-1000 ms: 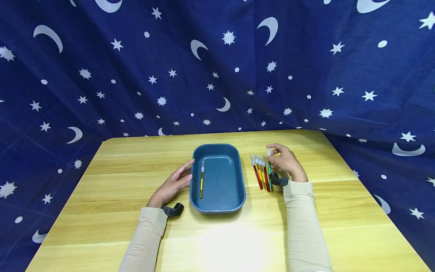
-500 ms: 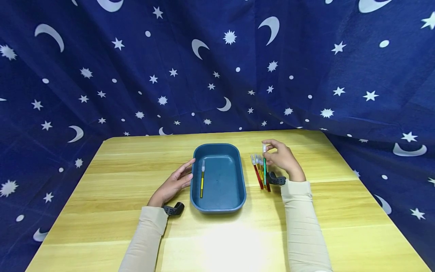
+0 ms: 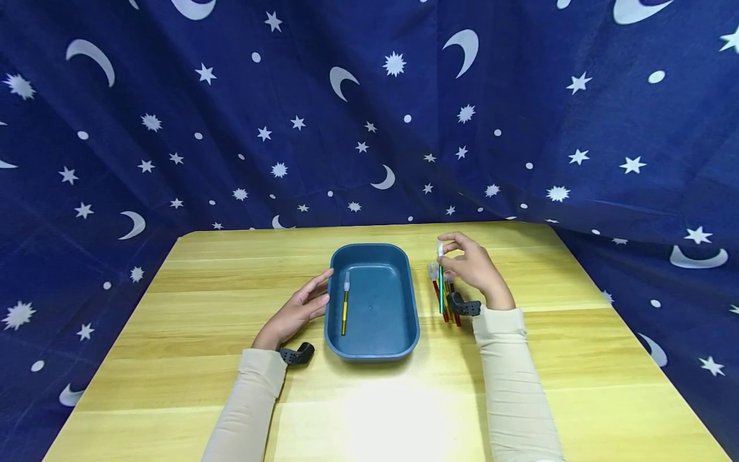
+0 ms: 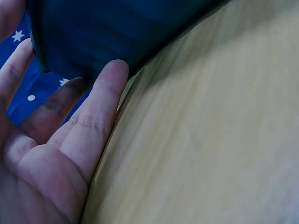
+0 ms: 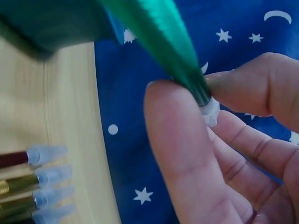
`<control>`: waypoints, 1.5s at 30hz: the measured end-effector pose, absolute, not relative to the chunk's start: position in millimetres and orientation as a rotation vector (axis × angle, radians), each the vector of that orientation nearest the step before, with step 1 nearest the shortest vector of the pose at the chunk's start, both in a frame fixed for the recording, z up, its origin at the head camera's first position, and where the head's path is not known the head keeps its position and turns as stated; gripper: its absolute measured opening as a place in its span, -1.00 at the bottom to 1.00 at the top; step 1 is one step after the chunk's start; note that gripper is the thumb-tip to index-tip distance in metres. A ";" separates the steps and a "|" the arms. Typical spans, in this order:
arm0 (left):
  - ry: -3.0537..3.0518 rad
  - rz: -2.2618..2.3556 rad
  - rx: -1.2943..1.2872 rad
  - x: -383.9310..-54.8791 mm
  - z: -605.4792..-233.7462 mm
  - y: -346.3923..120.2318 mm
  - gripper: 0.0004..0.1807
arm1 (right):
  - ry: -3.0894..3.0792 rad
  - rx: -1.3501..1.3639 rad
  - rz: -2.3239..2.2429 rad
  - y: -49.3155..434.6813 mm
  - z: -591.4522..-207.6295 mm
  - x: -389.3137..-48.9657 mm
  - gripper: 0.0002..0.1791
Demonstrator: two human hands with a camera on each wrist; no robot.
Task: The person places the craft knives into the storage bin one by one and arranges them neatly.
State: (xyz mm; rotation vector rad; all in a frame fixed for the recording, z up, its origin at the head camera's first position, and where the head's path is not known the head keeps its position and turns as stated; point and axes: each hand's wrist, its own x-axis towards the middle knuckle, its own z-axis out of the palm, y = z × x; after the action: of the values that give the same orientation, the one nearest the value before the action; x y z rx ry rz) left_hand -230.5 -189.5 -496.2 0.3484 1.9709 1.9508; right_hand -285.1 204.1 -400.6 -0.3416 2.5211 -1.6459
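My right hand (image 3: 476, 266) pinches a green craft knife (image 3: 441, 289) near its clear cap, between thumb and fingers. The knife's handle points down, over the other knives in the head view. Several red and gold craft knives (image 5: 21, 184) with translucent caps lie side by side on the table below. My left hand (image 3: 293, 314) rests its outstretched fingers against the left side of a blue plastic bin (image 3: 375, 314). In the left wrist view, a fingertip (image 4: 117, 70) touches the bin's wall. One gold craft knife (image 3: 344, 311) lies inside the bin, along its left side.
The bin stands mid-table, left of the row of knives. The light wooden table (image 3: 190, 308) ends at a dark blue curtain (image 3: 369, 115) with stars and moons. Black wrist cameras (image 3: 297, 353) are strapped on both wrists.
My right hand has lifted the green craft knife from the right end of the row and moved it left over the other knives. My left hand keeps its place at the bin.
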 end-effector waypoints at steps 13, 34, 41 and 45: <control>1.957 1.961 0.365 -231.1 -496.8 -189.7 -0.30 | 2.507 -0.389 -1.652 190.5 -399.0 -283.4 -0.44; 1.974 1.950 0.363 -230.6 -496.8 -191.8 -0.30 | 2.516 -0.542 -1.575 157.5 -391.5 -275.5 -0.49; 1.970 1.956 0.349 -230.3 -496.3 -191.5 -0.29 | 2.502 -0.563 -1.566 146.4 -391.3 -273.4 -0.52; 1.969 1.952 0.352 -230.8 -496.9 -190.1 -0.29 | 2.489 -0.577 -1.560 142.2 -394.3 -273.9 -0.53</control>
State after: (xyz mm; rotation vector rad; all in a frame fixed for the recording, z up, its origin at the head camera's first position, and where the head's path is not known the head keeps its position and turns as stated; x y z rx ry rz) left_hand -230.8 -190.1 -496.9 0.3515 1.9695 1.9523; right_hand -273.9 142.2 -394.3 -0.5768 2.4885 -1.5601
